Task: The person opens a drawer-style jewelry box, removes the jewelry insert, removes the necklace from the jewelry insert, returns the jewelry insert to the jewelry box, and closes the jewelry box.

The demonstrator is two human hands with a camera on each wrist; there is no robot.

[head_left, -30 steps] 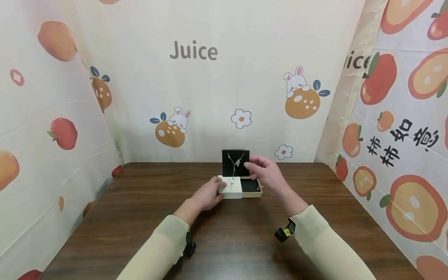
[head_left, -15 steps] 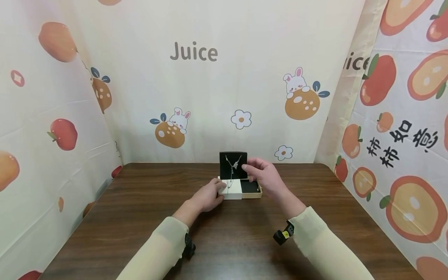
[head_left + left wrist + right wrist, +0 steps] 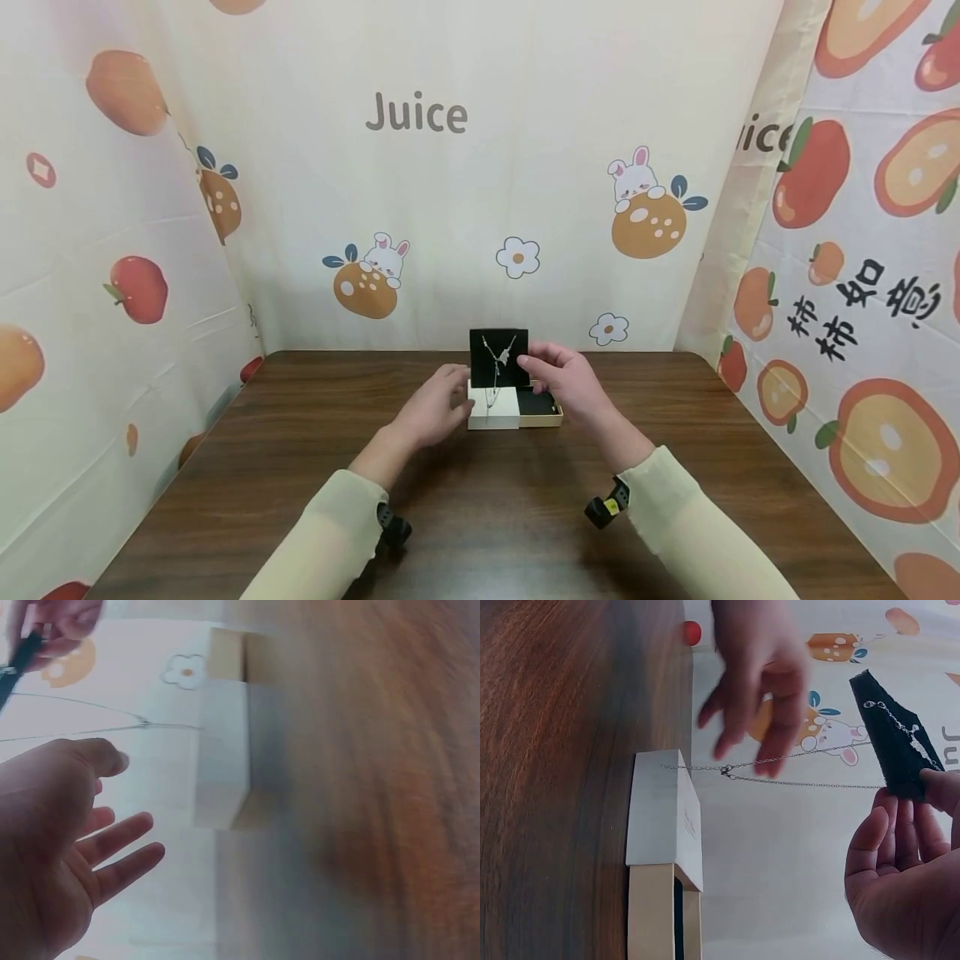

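Note:
A black display card [image 3: 487, 367] carries a silver necklace [image 3: 503, 356] and is held upright above the box. My right hand [image 3: 573, 385] pinches the card by its right edge, thumb in front. The necklace's chain [image 3: 802, 784] hangs down from the card past the white box sleeve [image 3: 492, 408]. From the sleeve, a cream tray [image 3: 651, 911] with a black lining is partly pulled out to the right. My left hand [image 3: 433, 406] hovers at the sleeve's left end with fingers spread and nothing held; the left wrist view shows it apart from the sleeve [image 3: 223, 750].
The box lies on a dark brown wooden table [image 3: 300, 467]. Behind it hangs a cream curtain [image 3: 450, 192] printed with fruit and rabbits. Another printed cloth [image 3: 847, 333] borders the right side.
The left hand has let go of the sleeve and lifted slightly to the left. My right hand has brought the card a little left and down.

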